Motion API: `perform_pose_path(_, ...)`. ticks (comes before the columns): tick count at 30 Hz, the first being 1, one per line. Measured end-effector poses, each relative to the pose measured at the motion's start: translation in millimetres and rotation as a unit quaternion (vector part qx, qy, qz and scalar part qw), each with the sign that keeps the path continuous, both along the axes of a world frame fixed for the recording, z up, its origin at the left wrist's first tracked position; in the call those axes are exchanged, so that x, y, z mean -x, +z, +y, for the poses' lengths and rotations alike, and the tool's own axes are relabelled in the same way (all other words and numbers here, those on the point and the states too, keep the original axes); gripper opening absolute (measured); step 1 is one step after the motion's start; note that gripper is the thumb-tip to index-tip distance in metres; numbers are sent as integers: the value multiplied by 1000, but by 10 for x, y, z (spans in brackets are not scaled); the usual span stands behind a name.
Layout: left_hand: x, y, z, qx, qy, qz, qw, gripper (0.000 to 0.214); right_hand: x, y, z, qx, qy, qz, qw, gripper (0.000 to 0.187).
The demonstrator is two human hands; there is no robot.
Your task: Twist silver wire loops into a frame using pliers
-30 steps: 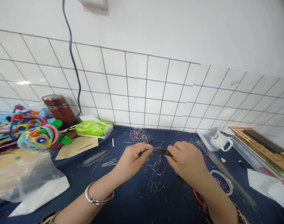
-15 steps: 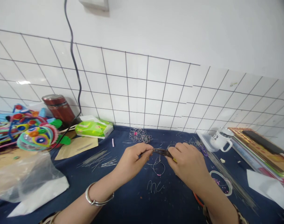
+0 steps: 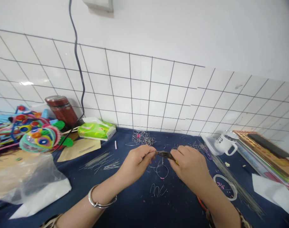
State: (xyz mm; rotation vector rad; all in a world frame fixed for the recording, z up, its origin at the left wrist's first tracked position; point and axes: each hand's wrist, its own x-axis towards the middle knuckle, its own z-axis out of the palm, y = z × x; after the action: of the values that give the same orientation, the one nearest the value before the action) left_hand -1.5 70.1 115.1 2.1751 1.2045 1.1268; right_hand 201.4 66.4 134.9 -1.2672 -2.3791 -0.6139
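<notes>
My right hand is closed around a pair of pliers, whose dark jaws point left. At their tip, the thumb and fingers of my left hand pinch a thin piece of wire, mostly hidden by the fingers. Just below the pliers is a wire ring with small pink beads on its lower edge. Several short bent wires lie on the dark blue cloth nearer to me. Behind my hands sits a tangle of wire loops with a red spot in it.
Straight wires lie in a bundle at left and a longer bundle at right. A round dish holds pink beads. A white mug, a tissue pack, a red-brown flask and colourful crafts stand around.
My hands and the pliers keep almost the same pose at the wire. The whole view has shifted slightly, with things appearing a little further right.
</notes>
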Motion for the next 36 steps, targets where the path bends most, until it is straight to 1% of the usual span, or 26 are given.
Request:
perform_pose_path(6,9,-8,9,-10,9,0,1000,20,38,-20,15,-9,2,6,1000,12)
perform_pose_path(14,28,-20,17,-27,16,22,999,17,38,-49,46,-1,-5,4,1000,13)
perform_pose_path(23,33,-38,26,-54,20,26,998,18,58,-73,53,-9,5,12,1000,14)
perform_pose_path(36,47,-46,37,-51,24,17,998,19,60,-134,101,15,9,12,1000,14)
